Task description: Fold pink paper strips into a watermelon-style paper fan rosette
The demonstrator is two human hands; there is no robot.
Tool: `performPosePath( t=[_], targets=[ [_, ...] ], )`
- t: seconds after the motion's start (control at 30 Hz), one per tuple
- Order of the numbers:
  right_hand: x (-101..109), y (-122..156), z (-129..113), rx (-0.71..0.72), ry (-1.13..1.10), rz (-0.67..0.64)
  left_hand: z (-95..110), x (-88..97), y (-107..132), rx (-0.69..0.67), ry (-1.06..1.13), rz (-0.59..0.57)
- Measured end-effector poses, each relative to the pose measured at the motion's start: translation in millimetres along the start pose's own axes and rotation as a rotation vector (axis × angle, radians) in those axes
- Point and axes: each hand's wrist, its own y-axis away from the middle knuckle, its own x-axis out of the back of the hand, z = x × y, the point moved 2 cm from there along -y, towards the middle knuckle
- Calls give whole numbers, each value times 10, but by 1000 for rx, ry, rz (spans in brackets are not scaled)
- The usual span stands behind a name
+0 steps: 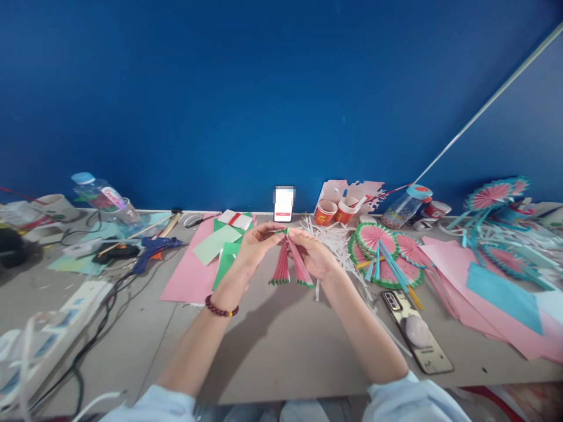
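Note:
Between my two hands hangs a pleated pink paper fan (281, 266) with green edges, folded into two narrow bundles that spread apart toward the bottom. My left hand (259, 243) pinches its top from the left. From the right, my right hand (310, 249) pinches the same top end, close to the left fingertips. A bit of green shows where the fingers meet. The fan is held above the grey table (281, 351), its lower ends hanging free. Just behind the hands, a phone with a lit screen (282, 205) stands upright against the blue wall.
Pink and green paper sheets (191, 266) lie left of my hands, with a blue glue gun (153, 249) and a power strip (57, 337) beyond. On the right are paper cups (326, 212), white paper strips, finished watermelon fans (378, 243), a phone (417, 334) and pink sheets (492, 299).

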Motion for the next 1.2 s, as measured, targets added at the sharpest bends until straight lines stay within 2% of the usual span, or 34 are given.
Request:
performPosePath(
  t=[0.33,0.9,1.2],
  targets=[
    [9,-10,8,5,41,-9,18,6,6,-14,-21,23],
    [-24,39,-51,22,69,-72,25,9,16,-25,1,-53],
    [0,29,-7,-4,46,-44,19,30,6,-31,14,-58]
  ],
)
